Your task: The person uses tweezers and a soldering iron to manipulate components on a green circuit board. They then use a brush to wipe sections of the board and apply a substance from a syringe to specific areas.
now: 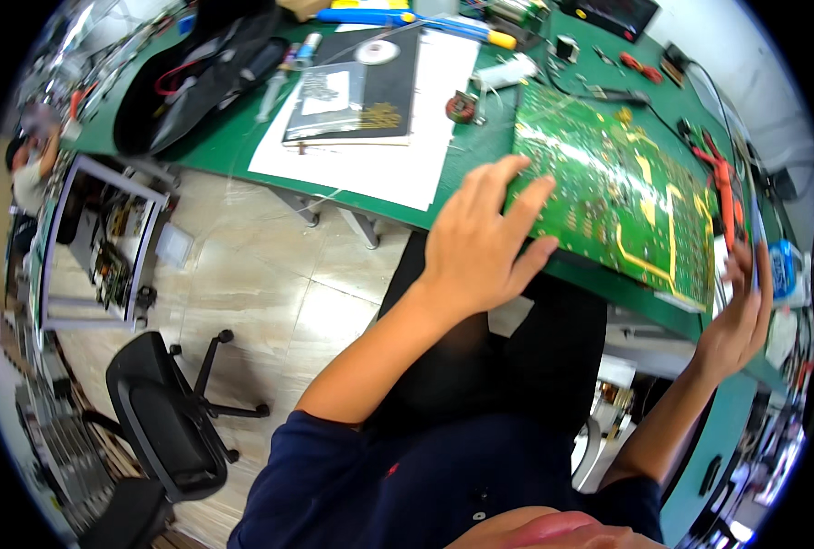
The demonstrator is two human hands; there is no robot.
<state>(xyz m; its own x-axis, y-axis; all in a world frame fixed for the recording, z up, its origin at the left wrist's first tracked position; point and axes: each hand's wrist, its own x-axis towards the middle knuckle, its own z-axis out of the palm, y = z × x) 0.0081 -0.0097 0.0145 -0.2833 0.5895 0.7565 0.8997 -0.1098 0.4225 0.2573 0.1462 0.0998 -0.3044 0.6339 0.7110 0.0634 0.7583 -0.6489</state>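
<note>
The left hand is open, fingers spread, fingertips at the left edge of the circuit board; the right hand is part-curled beside the board's right end, any hold unclear; the board lies on the bench, seemingly mid-work; what is done or left cannot be told.

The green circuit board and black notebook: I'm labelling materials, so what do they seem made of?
Circuit board: probably fibreglass laminate, glossy green, given its bright glare and metallic yellow tracing. Notebook: leatherette or coated card, perhaps, given its smooth, even black cover.
</note>
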